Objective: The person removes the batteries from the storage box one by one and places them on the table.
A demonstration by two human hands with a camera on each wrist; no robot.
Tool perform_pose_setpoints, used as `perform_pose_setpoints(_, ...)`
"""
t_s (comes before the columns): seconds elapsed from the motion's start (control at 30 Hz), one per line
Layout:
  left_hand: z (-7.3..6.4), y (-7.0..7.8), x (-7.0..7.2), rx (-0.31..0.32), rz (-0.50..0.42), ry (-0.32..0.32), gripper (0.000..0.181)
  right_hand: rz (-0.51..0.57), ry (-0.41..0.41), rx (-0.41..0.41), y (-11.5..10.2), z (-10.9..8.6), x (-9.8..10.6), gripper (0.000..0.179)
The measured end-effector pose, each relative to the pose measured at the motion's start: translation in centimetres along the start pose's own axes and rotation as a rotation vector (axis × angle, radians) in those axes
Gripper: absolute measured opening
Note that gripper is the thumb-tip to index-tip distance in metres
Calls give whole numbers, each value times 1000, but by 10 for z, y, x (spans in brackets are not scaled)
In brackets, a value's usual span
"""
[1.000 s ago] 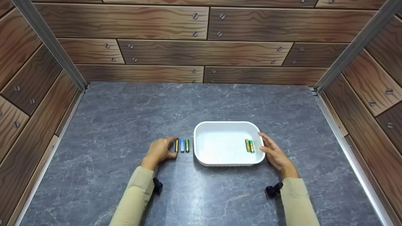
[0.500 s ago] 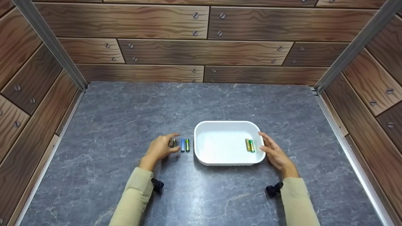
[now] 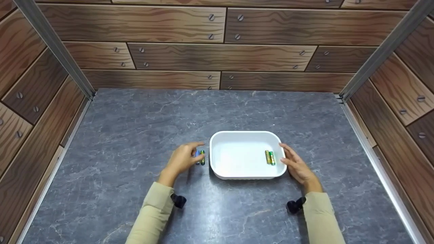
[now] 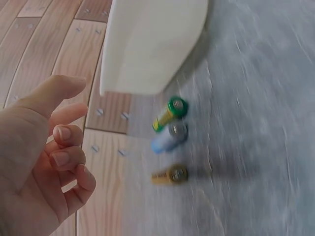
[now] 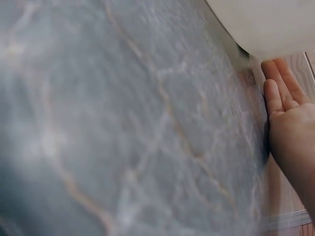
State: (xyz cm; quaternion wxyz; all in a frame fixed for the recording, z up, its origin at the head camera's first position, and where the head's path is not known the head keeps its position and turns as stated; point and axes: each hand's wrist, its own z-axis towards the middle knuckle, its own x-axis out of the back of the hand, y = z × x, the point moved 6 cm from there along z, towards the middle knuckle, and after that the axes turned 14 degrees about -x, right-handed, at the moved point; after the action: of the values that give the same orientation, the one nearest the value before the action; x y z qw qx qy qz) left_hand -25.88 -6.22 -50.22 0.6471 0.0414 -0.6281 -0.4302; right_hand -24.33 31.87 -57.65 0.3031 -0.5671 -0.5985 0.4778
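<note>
My left hand (image 3: 181, 157) hovers over a short row of batteries left of the white plastic tub (image 3: 237, 152). Its thumb and fingers are spread apart with nothing between them. In the left wrist view a green battery (image 4: 173, 110), a blue battery (image 4: 170, 137) and a gold battery (image 4: 170, 174) show, the gold one set a little apart; the hand hides it in the head view. At the tub's right end my right hand (image 3: 298, 167) rests straight fingers against the rim. Inside the tub, near that end, lie another gold battery (image 3: 268, 157) and another green battery (image 3: 272, 158).
A dark grey marbled tabletop (image 3: 152, 115) carries everything. Wood-patterned panels (image 3: 176, 56) wall it in at the back and on both sides, with metal strips (image 3: 376, 169) along the side edges. Each wrist wears a small black camera (image 3: 179, 201).
My left hand has drawn slightly back from the gold battery, then shifted right over the blue and green ones. The right hand and the tub have stayed put.
</note>
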Motion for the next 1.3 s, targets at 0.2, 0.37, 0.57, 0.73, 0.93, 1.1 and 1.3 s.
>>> perform_pose_setpoints(0.2,12,20,-7,-85,-15,20,38,14,-10,18,0,-1,0,49)
perform_pose_setpoints(0.37,20,36,-14,-149,-11,35,36,-2,10,16,0,-1,0,51)
perform_pose_setpoints(0.57,29,52,-22,-183,-21,22,36,-18,14,16,0,0,0,53)
perform_pose_setpoints(0.73,36,64,-29,-217,-48,13,35,-30,-4,16,0,0,0,54)
perform_pose_setpoints(0.93,45,77,-42,-231,-68,-10,36,-41,-26,12,-1,0,-1,55)
perform_pose_setpoints(1.1,53,88,-52,-239,-56,-34,36,-42,-24,7,0,0,-1,61)
perform_pose_setpoints(1.3,59,97,-65,-249,-61,-48,36,-29,-12,9,1,1,0,62)
